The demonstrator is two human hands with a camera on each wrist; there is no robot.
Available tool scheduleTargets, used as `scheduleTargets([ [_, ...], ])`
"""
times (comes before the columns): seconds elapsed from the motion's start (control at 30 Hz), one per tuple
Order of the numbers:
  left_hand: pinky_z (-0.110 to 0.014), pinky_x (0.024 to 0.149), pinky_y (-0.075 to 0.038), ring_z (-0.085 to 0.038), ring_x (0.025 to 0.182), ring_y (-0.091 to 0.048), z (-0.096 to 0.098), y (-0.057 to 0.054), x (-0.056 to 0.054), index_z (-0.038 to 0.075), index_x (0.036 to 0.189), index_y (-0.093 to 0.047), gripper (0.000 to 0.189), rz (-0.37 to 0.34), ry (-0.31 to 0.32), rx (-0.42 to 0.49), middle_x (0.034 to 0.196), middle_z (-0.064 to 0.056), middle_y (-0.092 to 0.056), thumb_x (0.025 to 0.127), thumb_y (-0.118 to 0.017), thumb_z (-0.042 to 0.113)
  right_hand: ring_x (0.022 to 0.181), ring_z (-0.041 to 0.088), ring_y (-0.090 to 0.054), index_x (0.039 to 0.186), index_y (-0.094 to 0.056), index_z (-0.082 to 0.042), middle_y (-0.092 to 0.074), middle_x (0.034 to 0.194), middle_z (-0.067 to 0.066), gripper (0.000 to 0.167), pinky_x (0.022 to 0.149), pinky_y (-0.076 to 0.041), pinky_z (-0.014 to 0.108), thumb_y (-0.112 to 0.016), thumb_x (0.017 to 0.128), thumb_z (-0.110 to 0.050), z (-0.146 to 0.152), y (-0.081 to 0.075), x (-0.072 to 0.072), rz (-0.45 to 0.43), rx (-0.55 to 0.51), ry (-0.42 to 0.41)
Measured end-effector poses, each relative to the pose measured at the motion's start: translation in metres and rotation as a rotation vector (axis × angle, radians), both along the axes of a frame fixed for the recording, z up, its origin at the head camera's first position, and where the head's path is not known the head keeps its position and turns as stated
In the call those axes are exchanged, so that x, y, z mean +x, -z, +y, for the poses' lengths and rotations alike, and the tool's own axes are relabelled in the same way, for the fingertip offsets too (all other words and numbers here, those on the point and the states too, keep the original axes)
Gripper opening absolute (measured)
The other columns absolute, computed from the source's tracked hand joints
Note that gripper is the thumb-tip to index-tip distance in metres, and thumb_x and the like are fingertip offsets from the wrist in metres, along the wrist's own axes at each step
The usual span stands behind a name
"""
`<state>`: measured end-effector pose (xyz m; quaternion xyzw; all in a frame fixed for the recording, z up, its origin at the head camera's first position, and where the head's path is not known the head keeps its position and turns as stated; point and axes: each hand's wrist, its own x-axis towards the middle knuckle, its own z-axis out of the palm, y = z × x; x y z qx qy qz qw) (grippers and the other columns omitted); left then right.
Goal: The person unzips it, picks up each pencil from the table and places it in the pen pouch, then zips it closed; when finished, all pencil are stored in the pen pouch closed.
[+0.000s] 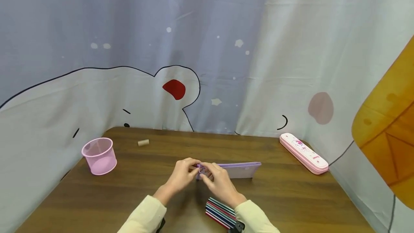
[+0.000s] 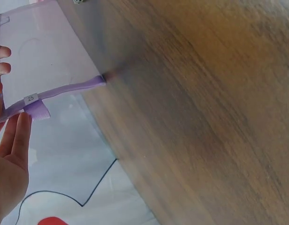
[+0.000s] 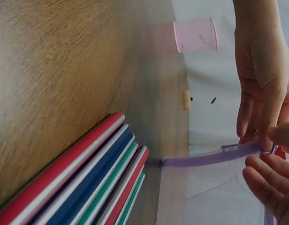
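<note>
A translucent zip pouch (image 1: 240,171) with purple edging stands upright near the middle of the table. My left hand (image 1: 182,173) pinches its upper left corner between thumb and fingers. Close against it, my right hand (image 1: 221,184) has its thumb and fingertips at the same corner, pinching the purple zipper end. In the left wrist view, a small tag (image 2: 31,99) marked 25 and a purple fabric tab (image 2: 37,110) sit on the pouch's edge. The clear side of the pouch (image 3: 205,197) hangs below the fingers in the right wrist view.
Below my right wrist lies a stack of thin notebooks (image 1: 220,211) with red, navy and green covers. A pink cup (image 1: 101,164) stands at the left, and a small beige cylinder (image 1: 143,142) lies behind it. The pink-and-white pencil case (image 1: 304,153) rests at the right edge, near a curtain (image 1: 226,46).
</note>
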<state>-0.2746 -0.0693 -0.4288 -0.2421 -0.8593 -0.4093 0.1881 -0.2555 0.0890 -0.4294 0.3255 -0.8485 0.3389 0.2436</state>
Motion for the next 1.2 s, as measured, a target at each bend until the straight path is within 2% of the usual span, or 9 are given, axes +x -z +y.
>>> scheduleTargets([
  [0.17,-0.025,0.066,-0.053,-0.019,0.080,-0.064,0.002,-0.001,0.000,0.002,0.093,-0.066,0.015,0.003,-0.001,0.013,0.087,-0.009,-0.064,0.079,-0.062,0.003,0.070,0.006,-0.058,0.111,-0.057,-0.002,-0.063,0.084,0.003,0.031,0.059,-0.047,0.012,-0.060,0.080,-0.002,0.001,0.001,-0.003,0.098,0.032,-0.011],
  [0.27,-0.021,0.065,-0.053,-0.018,0.078,-0.064,0.003,-0.001,0.000,0.002,0.091,-0.067,0.013,0.008,0.007,0.013,0.086,-0.008,-0.065,0.079,-0.063,0.005,0.069,0.007,-0.058,0.107,-0.058,-0.002,-0.064,0.086,0.004,0.030,0.060,-0.046,0.014,-0.058,0.077,0.002,0.001,0.003,-0.004,0.237,0.067,0.039],
  [0.37,-0.017,0.065,-0.052,-0.016,0.077,-0.065,0.005,-0.001,0.000,0.003,0.091,-0.067,0.013,0.023,0.017,-0.001,0.085,-0.008,-0.065,0.079,-0.063,0.007,0.063,0.004,-0.054,0.101,-0.061,-0.002,-0.065,0.082,0.003,0.027,0.056,-0.043,0.011,-0.057,0.075,0.004,0.000,0.003,-0.005,0.264,0.017,0.077],
  [0.47,-0.016,0.064,-0.051,-0.016,0.076,-0.065,0.005,-0.001,0.001,0.003,0.090,-0.068,0.013,0.039,0.015,-0.019,0.085,-0.007,-0.065,0.079,-0.064,0.008,0.058,0.000,-0.052,0.096,-0.062,0.000,-0.064,0.073,0.004,0.023,0.051,-0.042,0.009,-0.056,0.074,0.005,-0.002,0.001,-0.005,0.145,-0.103,0.085],
  [0.57,-0.017,0.063,-0.051,-0.016,0.075,-0.065,0.006,-0.001,0.001,0.004,0.089,-0.068,0.012,0.061,0.007,-0.030,0.083,-0.006,-0.065,0.078,-0.065,0.007,0.056,0.002,-0.056,0.096,-0.063,0.002,-0.064,0.069,0.008,0.020,0.050,-0.046,0.013,-0.056,0.077,0.004,-0.003,-0.005,-0.003,-0.084,-0.250,0.071],
  [0.67,-0.020,0.062,-0.052,-0.016,0.075,-0.065,0.006,-0.001,0.001,0.004,0.087,-0.069,0.011,0.066,0.010,-0.027,0.082,-0.006,-0.066,0.077,-0.065,0.007,0.057,0.013,-0.062,0.099,-0.063,0.004,-0.065,0.074,0.015,0.020,0.053,-0.051,0.021,-0.056,0.080,0.003,-0.003,-0.012,0.002,-0.312,-0.373,0.051],
  [0.77,-0.024,0.062,-0.053,-0.015,0.074,-0.064,0.005,-0.001,0.002,0.004,0.086,-0.069,0.010,0.067,0.016,-0.023,0.081,-0.006,-0.066,0.077,-0.066,0.007,0.061,0.027,-0.064,0.102,-0.062,0.007,-0.065,0.078,0.022,0.021,0.057,-0.053,0.031,-0.055,0.082,0.004,-0.003,-0.023,0.009,-0.441,-0.439,0.030],
  [1.0,-0.022,0.062,-0.053,-0.012,0.072,-0.064,-0.005,0.001,0.000,0.006,0.087,-0.070,0.011,0.111,0.064,-0.044,0.080,-0.004,-0.066,0.077,-0.066,0.011,0.060,0.033,-0.063,0.101,-0.062,0.009,-0.065,0.077,0.025,0.022,0.056,-0.053,0.033,-0.055,0.081,0.005,0.001,-0.038,0.018,-0.431,-0.366,0.008],
  [1.2,-0.020,0.059,-0.050,-0.007,0.069,-0.061,-0.008,0.002,-0.002,0.007,0.086,-0.070,0.012,0.183,0.136,-0.064,0.079,-0.001,-0.067,0.078,-0.065,0.014,0.060,0.022,-0.064,0.103,-0.063,0.004,-0.065,0.081,0.019,0.022,0.057,-0.053,0.030,-0.058,0.082,0.000,0.015,-0.025,0.007,-0.429,-0.333,-0.026],
])
